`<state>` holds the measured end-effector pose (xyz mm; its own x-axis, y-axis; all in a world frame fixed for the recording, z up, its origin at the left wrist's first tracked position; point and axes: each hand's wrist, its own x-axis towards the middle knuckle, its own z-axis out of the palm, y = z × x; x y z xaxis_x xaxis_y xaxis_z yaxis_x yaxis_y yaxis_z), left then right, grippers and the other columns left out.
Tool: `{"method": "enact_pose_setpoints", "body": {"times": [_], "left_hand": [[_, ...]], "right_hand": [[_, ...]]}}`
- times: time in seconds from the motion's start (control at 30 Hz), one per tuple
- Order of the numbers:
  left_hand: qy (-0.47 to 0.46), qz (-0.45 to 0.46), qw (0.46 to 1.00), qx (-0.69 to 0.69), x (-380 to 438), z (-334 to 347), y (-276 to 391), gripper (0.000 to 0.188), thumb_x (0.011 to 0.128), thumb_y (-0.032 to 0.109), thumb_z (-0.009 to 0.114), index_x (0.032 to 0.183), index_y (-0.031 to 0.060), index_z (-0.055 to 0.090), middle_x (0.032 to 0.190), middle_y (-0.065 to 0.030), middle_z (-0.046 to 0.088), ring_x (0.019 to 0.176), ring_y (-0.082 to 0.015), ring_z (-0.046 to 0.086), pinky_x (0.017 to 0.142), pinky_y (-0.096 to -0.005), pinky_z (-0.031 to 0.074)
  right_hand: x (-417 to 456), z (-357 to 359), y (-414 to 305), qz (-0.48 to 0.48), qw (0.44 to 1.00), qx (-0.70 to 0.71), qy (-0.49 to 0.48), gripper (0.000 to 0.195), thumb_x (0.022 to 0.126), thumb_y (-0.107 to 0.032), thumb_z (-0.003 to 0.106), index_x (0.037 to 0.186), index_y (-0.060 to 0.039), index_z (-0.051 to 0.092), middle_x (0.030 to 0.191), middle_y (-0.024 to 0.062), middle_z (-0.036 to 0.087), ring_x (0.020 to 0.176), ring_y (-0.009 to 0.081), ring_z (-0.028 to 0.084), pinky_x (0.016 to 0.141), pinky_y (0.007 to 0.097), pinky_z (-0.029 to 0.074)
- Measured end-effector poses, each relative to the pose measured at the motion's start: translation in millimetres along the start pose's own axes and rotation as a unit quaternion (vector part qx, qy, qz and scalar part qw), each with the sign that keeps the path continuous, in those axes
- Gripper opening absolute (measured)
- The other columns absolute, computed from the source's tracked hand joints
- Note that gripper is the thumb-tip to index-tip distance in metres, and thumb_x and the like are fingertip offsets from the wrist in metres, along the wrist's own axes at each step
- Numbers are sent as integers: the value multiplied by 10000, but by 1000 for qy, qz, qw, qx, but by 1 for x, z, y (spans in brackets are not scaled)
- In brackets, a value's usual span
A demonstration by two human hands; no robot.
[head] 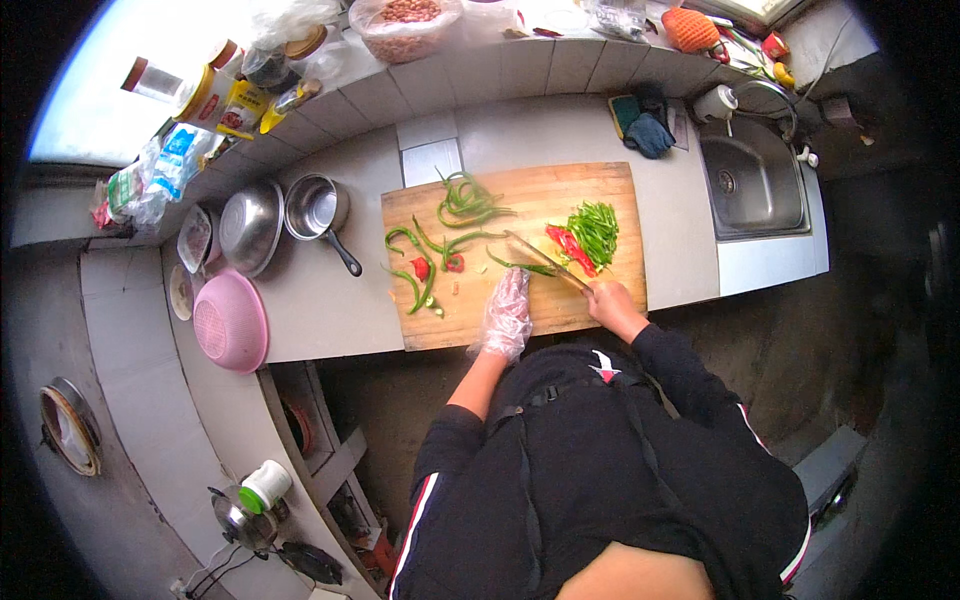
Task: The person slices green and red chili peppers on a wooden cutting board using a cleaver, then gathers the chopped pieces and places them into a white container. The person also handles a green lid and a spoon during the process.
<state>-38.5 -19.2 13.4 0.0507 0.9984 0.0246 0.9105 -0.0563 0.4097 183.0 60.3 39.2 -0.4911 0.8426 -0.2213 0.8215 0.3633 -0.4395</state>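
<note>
My left hand [508, 315], in a clear plastic glove, presses its fingertips on a green chili pepper [525, 265] lying on the wooden cutting board [465, 330]. In my bare right hand [613, 306] is the handle of a kitchen knife [551, 262], whose blade crosses the right end of that pepper. Sliced green pepper [596, 234] lies piled at the board's right, with red pepper pieces [571, 251] beside it. Whole long green peppers [463, 201] are heaped near the back edge. Several more lie at the left, around red pepper ends [421, 268].
Left of the board stand a saucepan [311, 210], a metal basin [251, 229] and a pink colander [232, 322]. A steel sink [757, 180] is at the right, with a dark blue cloth item [649, 136] nearby. Peanuts [409, 34] in a bagged bowl sit on the back ledge.
</note>
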Motion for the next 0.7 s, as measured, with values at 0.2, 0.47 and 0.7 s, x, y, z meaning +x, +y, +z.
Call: {"method": "enact_pose_setpoints", "body": {"times": [0.2,0.47,0.7], "left_hand": [[-26,8,999,19,0,-5,0,532,822,65,439,1343,-40,465,1422,-185,431,1339,-300,382,1130,-359,295],[-67,22,994,87,1,-9,1,565,834,111,438,1379,-39,423,1457,-160,397,1379,-270,321,1153,-334,247],[-74,22,994,72,2,-13,2,567,829,110,450,1377,-33,430,1449,-167,405,1371,-278,332,1143,-336,261]], "right_hand": [[-13,-9,-6,-48,998,-50,-7,187,834,-185,623,738,-26,645,620,230,599,610,408,621,576,503,496],[-13,-10,-10,-46,996,-78,-5,135,774,-136,595,697,-29,626,622,219,606,614,397,627,578,492,507],[-12,-5,5,-62,993,-105,-10,116,723,-100,583,669,-7,625,623,219,613,598,387,637,563,486,514]]}}
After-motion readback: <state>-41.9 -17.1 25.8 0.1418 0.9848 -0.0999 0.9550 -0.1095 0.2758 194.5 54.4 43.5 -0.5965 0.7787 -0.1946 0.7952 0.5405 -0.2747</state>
